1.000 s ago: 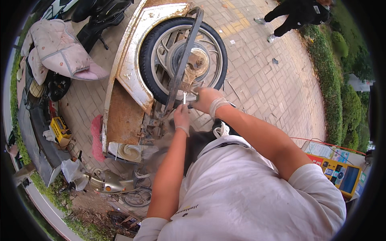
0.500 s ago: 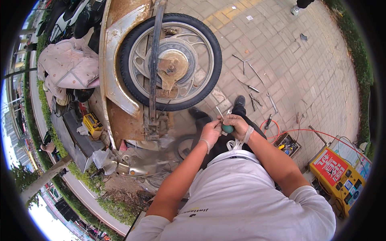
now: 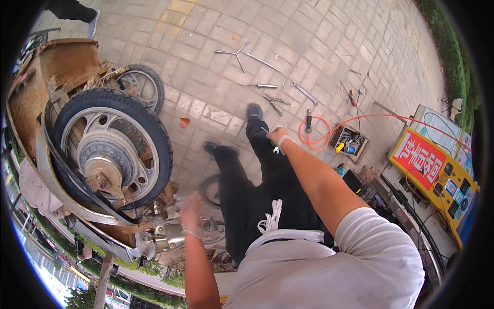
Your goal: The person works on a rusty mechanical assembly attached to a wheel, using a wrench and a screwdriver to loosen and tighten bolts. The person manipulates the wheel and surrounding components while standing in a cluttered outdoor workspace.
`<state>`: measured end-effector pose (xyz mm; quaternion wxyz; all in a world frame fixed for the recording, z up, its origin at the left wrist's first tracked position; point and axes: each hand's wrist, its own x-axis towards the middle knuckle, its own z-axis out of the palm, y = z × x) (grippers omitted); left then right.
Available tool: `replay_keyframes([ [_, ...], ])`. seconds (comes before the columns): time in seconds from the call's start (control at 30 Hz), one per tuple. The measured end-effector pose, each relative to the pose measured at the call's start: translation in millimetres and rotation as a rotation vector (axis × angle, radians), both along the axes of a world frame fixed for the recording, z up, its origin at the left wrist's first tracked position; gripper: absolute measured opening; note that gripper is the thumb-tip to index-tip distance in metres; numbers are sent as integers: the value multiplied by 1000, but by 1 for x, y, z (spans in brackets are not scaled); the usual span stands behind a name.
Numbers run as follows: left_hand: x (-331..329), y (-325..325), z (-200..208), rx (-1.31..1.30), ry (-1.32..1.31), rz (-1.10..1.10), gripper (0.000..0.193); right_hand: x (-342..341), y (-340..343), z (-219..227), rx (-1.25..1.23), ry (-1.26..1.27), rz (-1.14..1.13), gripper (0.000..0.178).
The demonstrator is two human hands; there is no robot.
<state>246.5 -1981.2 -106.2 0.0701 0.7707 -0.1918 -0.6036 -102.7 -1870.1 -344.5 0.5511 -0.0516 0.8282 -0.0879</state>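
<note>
My right hand [image 3: 278, 135], in a thin clear glove, is closed in front of my right leg. A small wrench [image 3: 276, 151] shows its open jaw below the fingers. From the front of the same fist a thin metal tip sticks out; what it belongs to is hidden. My left hand [image 3: 192, 210], also gloved, is smeared by motion, apart from the other hand. It is nearest the silver metal casing [image 3: 169, 237] and the wheel with its black tyre [image 3: 163, 149]. I cannot make out its fingers.
A rusty vehicle body [image 3: 67, 67] lies on its side at left. On the paving are a three-armed wrench [image 3: 235, 53], a screwdriver [image 3: 265, 86], pliers [image 3: 272, 103] and a spanner [image 3: 304, 93]. An orange hose [image 3: 391, 116] runs past a toolbox [image 3: 364, 148] to a yellow machine [image 3: 442, 190].
My hands, together around a green ball-shaped handle before, are now apart. The left has moved down and left. My view has swung right, putting the wheel farther left.
</note>
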Motion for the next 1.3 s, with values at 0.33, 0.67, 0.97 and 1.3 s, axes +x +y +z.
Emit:
replay_keyframes([
  [0.33,8,-71,-16,-885,-723,-1045,37,-60,12,-157,169,220,224,24],
  [0.67,-13,-63,-119,-1087,-969,-964,73,-59,-10,-307,-3,400,258,34],
  [0.97,-24,-81,-177,-1146,-1026,-1070,75,-74,-67,-415,-340,566,-14,40],
  [1.3,-32,-98,-201,-1139,-1029,-1101,77,-51,-108,-435,-348,565,223,16],
])
